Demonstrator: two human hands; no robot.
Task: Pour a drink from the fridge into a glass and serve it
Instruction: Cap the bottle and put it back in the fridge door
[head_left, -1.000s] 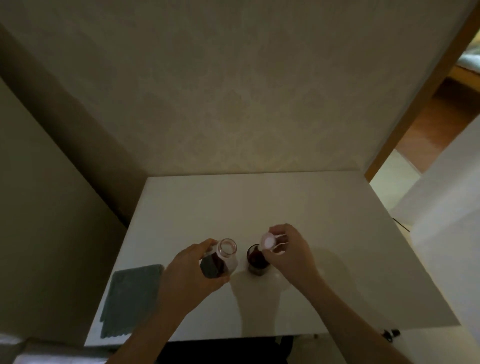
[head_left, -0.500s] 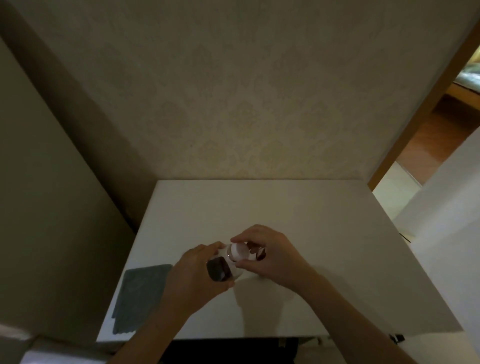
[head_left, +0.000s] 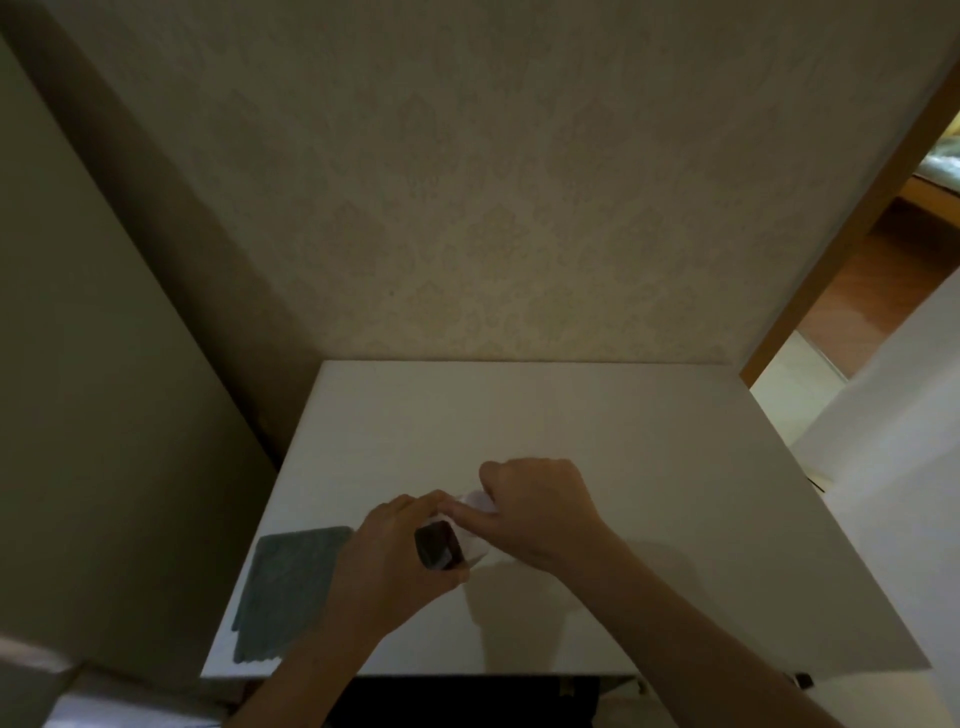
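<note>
A: What does the bottle (head_left: 439, 545) look like?

B: Small and clear, with a dark red drink showing through its side. It sits near the front of the white tabletop (head_left: 571, 415), just right of a grey cloth (head_left: 291, 587) lying flat.

A: And the cap?

B: A pale cap (head_left: 480, 501) sits at the bottle's mouth, mostly covered by fingers.

A: How are the hands placed?

B: The left hand (head_left: 384, 566) comes in from below, its grip wrapped around the bottle's body, thumb across the front. The right hand (head_left: 535, 512) reaches in from the right, knuckles up, its grip curled over the cap from above.

A: Can you see the glass?

B: No, the right hand hides whatever stands behind it.
</note>
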